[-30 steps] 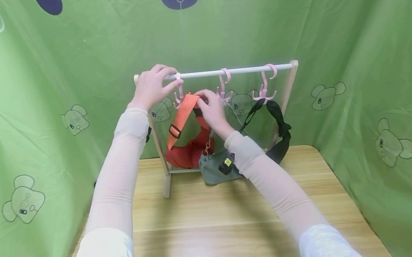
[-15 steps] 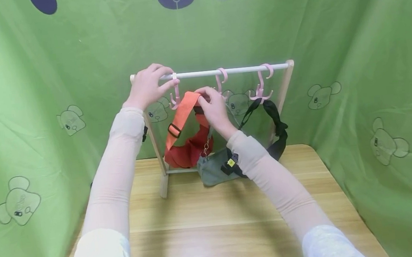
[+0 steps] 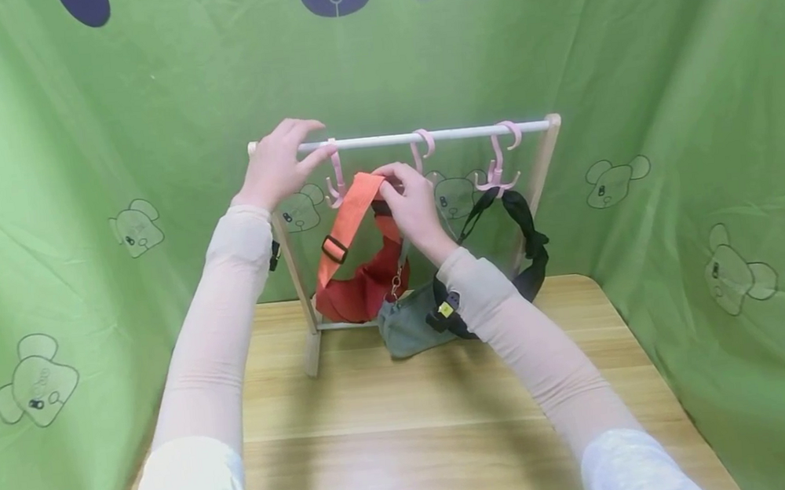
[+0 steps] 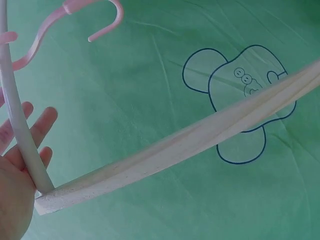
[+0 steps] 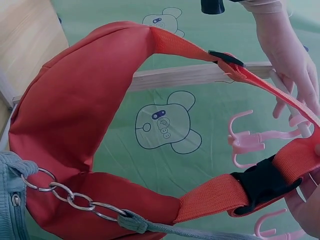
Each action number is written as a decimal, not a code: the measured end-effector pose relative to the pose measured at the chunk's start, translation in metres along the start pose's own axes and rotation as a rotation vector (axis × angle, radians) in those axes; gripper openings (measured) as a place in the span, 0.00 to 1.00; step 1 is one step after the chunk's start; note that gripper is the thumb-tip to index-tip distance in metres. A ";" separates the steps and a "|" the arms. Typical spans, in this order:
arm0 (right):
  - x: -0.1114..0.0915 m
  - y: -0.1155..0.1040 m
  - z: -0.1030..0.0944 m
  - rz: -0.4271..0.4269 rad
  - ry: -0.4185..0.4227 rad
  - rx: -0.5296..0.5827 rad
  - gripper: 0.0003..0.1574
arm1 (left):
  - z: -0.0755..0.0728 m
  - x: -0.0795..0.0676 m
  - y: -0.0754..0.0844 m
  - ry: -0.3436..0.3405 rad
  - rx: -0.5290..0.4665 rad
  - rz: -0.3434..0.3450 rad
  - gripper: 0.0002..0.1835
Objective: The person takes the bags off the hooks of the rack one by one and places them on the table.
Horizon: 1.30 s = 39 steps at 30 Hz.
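My right hand (image 3: pixel 413 203) pinches the orange strap (image 3: pixel 354 211) of a red waist bag (image 3: pixel 351 298), which dangles in front of the rack. The right wrist view shows the strap's black side-release buckle (image 5: pixel 260 182) close to the fingers. At the rack's left end, my left hand (image 3: pixel 277 165) is at the white rail (image 3: pixel 368 142), its fingers extended and its thumb near the leftmost pink hook (image 3: pixel 337 181). From the left wrist, the fingers (image 4: pixel 44 125) show loosely spread behind the rail, not gripping it. No bag hangs on that hook.
A grey-green bag (image 3: pixel 410 326) with a chain hangs at mid-rack, overlapping the red one. The black bag (image 3: pixel 533 275) hangs from the right pink hook (image 3: pixel 497 176). The wooden-legged rack stands on a wood-grain table (image 3: pixel 398 449), with green curtain (image 3: pixel 164 85) around.
My left fingers have lifted and spread away from the leftmost hook. The right hand and strap have shifted only slightly to the right.
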State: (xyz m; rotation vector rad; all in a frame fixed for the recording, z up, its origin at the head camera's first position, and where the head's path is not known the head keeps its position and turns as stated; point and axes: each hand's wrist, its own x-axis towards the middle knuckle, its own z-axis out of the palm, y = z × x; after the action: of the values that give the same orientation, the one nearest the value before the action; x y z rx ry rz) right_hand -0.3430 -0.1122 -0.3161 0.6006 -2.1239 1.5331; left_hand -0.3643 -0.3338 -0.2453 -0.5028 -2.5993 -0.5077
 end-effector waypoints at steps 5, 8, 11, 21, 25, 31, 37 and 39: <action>0.000 0.002 0.000 -0.013 0.003 -0.002 0.12 | -0.001 -0.005 -0.001 0.022 -0.046 -0.001 0.32; 0.000 0.003 0.000 -0.027 0.010 -0.003 0.12 | -0.001 -0.009 0.000 0.051 -0.070 0.025 0.31; 0.000 0.004 0.000 -0.037 0.015 -0.006 0.12 | -0.001 -0.014 0.002 0.090 -0.091 0.055 0.31; 0.000 0.004 0.001 -0.036 0.008 -0.022 0.12 | -0.003 -0.033 0.003 0.155 -0.101 0.143 0.28; 0.000 0.004 0.001 -0.037 0.007 -0.028 0.12 | 0.000 -0.042 0.000 0.160 -0.101 0.164 0.28; -0.001 0.004 0.000 -0.013 -0.002 -0.013 0.12 | 0.007 -0.059 -0.004 0.181 -0.117 0.193 0.27; -0.001 0.004 0.000 -0.012 -0.002 -0.006 0.12 | 0.014 -0.071 -0.005 0.178 -0.127 0.202 0.27; -0.001 0.005 0.001 -0.020 -0.001 -0.007 0.12 | 0.016 -0.075 -0.006 0.178 -0.128 0.207 0.27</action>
State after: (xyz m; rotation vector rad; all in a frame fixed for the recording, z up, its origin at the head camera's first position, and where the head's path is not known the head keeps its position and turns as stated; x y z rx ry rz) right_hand -0.3450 -0.1113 -0.3204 0.6181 -2.1174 1.5144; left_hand -0.3096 -0.3513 -0.2968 -0.7260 -2.3239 -0.6203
